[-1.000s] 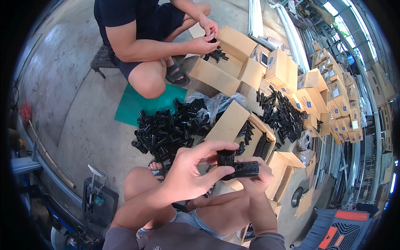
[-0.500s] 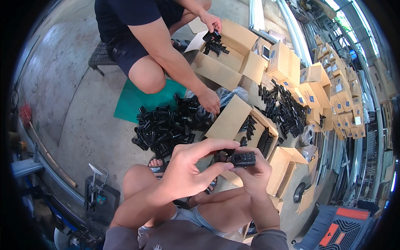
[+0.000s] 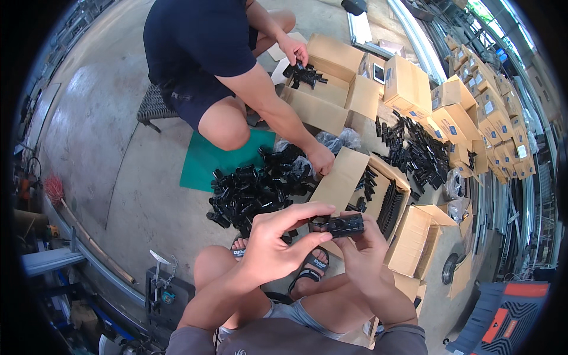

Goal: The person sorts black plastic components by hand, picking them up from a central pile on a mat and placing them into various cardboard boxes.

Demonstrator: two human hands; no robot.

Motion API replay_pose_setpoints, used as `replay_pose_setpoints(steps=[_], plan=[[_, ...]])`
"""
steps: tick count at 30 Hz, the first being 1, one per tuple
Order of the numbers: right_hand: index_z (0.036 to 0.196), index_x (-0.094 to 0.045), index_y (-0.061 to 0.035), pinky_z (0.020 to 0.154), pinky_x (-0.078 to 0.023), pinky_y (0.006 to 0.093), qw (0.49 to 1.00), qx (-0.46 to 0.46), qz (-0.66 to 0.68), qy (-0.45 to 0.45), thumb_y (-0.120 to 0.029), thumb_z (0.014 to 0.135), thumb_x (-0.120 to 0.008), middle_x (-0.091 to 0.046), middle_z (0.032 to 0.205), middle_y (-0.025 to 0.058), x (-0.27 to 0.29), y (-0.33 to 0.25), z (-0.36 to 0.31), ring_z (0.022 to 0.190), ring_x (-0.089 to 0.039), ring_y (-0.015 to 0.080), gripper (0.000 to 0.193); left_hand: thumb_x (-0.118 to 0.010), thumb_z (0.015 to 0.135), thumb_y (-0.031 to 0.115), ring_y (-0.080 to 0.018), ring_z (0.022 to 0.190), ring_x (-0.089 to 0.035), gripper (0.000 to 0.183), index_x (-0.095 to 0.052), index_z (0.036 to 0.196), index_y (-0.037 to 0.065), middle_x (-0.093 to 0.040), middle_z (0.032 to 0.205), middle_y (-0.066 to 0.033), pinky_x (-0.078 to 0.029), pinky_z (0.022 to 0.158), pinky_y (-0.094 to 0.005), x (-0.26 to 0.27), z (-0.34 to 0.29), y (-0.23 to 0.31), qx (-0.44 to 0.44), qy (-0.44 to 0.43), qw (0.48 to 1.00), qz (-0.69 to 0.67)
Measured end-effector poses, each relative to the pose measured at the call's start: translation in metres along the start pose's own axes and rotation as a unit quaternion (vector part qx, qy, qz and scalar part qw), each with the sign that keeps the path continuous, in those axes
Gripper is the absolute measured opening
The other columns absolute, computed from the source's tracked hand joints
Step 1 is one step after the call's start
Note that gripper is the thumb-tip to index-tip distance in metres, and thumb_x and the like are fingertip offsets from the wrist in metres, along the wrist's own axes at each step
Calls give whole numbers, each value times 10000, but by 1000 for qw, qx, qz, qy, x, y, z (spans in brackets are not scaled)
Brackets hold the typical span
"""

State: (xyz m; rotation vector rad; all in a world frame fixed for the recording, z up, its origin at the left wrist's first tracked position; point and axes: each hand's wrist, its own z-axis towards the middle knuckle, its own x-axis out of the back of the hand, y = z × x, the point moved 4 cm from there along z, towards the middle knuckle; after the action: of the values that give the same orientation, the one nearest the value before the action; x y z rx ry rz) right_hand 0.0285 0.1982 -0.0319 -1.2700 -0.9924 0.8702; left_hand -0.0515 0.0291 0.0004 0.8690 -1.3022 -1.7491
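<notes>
In front of my lap I hold a black pipe-joint-like fitting (image 3: 345, 225) with a rounded hollow in its side. My right hand (image 3: 368, 254) grips its right end between thumb and fingers. At its left end, the thumb and forefinger of my left hand (image 3: 273, 241) close round the part, the fingertips hiding some of it. Below and beyond my hands stands an open carton (image 3: 386, 171) with rows of black fittings inside. A heap of similar black fittings (image 3: 248, 192) lies to its left, partly over a green mat (image 3: 198, 160).
Opposite, a co-worker in dark clothes (image 3: 201, 47) has one hand in a far open carton (image 3: 331, 92) and another beside the near carton's flap. More fittings (image 3: 417, 154) lie to the right, before stacked boxes (image 3: 497, 124). An open box (image 3: 414, 242) stands at right.
The whole scene has shifted rightward in view as my head turned. Both my hands still hold the fitting, which is tilted slightly differently. The co-worker leans lower.
</notes>
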Motion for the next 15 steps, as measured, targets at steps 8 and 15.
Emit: replay_pose_setpoints(steps=[8, 15], plan=[[926, -672, 15, 715, -548, 308, 977, 185, -106, -9, 109, 751, -784, -654, 1074, 142, 1, 7, -3, 879, -667, 209, 229, -721, 885, -69, -100, 1010, -647, 462, -582, 1321, -7, -685, 1162, -92, -544, 842, -248, 9, -3, -18, 68, -29, 982, -174], [848, -658, 35, 558, -572, 255, 946, 296, -103, -88, 154, 716, -737, -655, 1157, 214, 11, -6, 0, 763, -732, 205, 194, -727, 901, -22, -100, 1028, -633, 554, -488, 1400, 17, -668, 1189, -89, -529, 882, -266, 6, 0, -12, 139, -95, 962, -213]])
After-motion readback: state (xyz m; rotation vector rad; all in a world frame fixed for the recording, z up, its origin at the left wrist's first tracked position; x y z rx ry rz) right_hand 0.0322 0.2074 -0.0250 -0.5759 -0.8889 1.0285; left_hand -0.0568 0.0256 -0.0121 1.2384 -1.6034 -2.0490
